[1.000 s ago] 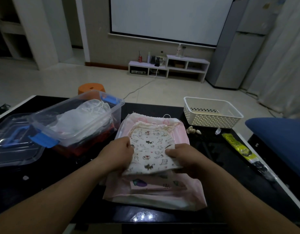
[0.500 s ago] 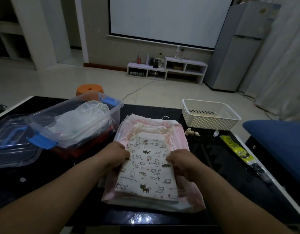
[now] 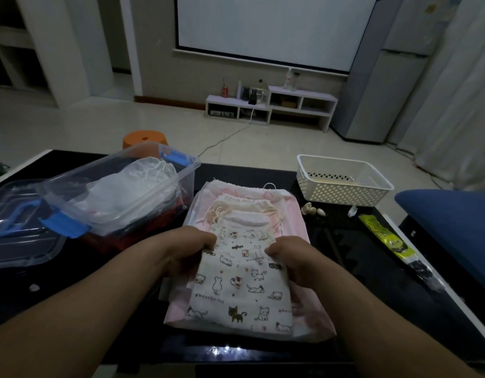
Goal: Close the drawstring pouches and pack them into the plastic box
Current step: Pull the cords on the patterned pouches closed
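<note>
Cotton, cat-printed: the pouch (image 3: 241, 285) is pinched at both upper edges, with the left grip (image 3: 181, 249) and right grip (image 3: 293, 257) each closed on fabric just below the mouth, likely so it can be drawn closed. It is kept atop the pink stack (image 3: 298, 214) on the table (image 3: 344, 255), beside the plastic box (image 3: 186, 182).

Cat-print pouch (image 3: 240, 279) slid down the stack toward the near edge and now lies flat — left hand (image 3: 181, 252) and right hand (image 3: 293, 259) shifted to its upper sides.
</note>
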